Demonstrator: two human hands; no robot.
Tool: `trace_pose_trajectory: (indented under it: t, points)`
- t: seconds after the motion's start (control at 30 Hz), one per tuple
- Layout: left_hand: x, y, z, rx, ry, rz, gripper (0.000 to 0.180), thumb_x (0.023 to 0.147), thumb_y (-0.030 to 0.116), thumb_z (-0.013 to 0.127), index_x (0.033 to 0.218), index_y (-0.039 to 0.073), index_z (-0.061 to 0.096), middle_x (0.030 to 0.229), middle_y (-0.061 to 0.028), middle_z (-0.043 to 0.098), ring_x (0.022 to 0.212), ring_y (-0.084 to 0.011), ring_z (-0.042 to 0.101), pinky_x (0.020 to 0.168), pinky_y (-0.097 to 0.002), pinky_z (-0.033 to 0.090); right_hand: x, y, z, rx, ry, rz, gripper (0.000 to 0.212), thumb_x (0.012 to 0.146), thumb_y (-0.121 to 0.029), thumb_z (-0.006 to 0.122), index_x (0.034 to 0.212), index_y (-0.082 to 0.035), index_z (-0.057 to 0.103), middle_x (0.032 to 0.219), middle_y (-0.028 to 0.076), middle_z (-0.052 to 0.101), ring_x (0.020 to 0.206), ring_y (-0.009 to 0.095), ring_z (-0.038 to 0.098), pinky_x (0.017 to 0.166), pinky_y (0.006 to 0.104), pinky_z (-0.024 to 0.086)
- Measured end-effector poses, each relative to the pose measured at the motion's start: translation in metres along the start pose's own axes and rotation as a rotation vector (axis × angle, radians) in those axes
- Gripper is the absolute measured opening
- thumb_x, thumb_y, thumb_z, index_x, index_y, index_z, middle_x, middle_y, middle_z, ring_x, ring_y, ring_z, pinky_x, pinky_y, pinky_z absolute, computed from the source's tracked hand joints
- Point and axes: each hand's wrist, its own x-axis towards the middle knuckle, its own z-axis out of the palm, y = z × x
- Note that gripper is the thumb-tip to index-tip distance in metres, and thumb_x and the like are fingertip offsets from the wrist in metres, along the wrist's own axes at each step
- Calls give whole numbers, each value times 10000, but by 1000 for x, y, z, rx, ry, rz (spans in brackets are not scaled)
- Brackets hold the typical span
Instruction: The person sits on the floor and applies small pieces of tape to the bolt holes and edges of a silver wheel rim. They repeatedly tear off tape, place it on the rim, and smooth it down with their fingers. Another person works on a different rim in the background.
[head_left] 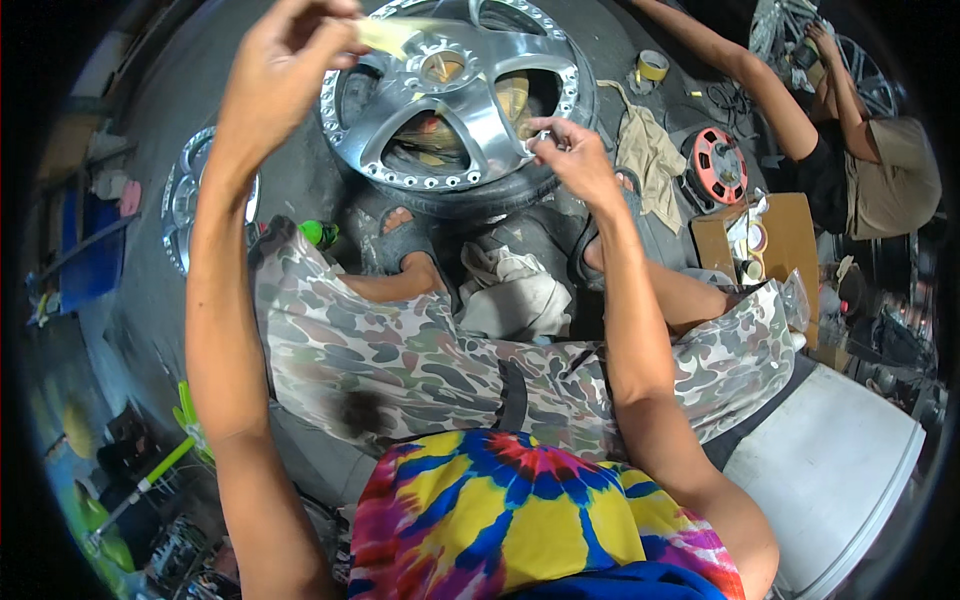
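Observation:
A shiny silver car wheel rim (470, 135) with wide spokes lies face up on a black tyre (480, 203) in front of my feet. My left hand (290, 55), raised over the rim's far left side, pinches a pale yellow strip of tape (395, 36), blurred by motion, that stretches toward the hub. At the rim's near right edge, my right hand (572, 158) has its fingers pressed together beside a spoke. Whatever lies between those fingertips is too small to make out.
Another silver rim (182, 200) lies at the left. To the right are a tape roll (652, 67), a beige cloth (648, 150), a red reel (718, 165) and a cardboard box (785, 225). A white rag (515, 290) lies between my feet. Another person's arm (720, 65) reaches in at upper right.

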Motion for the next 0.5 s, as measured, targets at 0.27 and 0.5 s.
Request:
trace_pose_trajectory:
  t: [0.27,0.5]
  points:
    - [-28,-5,38,159,-346,-67,372,981,202,680,1310,29,690,1182,-105,751,1057,-153,690,959,-333,536,-24,-93,2,561,-333,63,436,971,-103,659,1399,-18,652,813,-75,635,665,-37,523,491,150,320]
    - [-36,12,57,224,-323,126,296,923,187,766,1199,86,741,1132,-37,700,871,-129,618,785,-283,522,-35,-114,22,449,-393,105,478,963,-117,697,1422,-5,622,848,-88,663,668,-41,547,514,135,354]
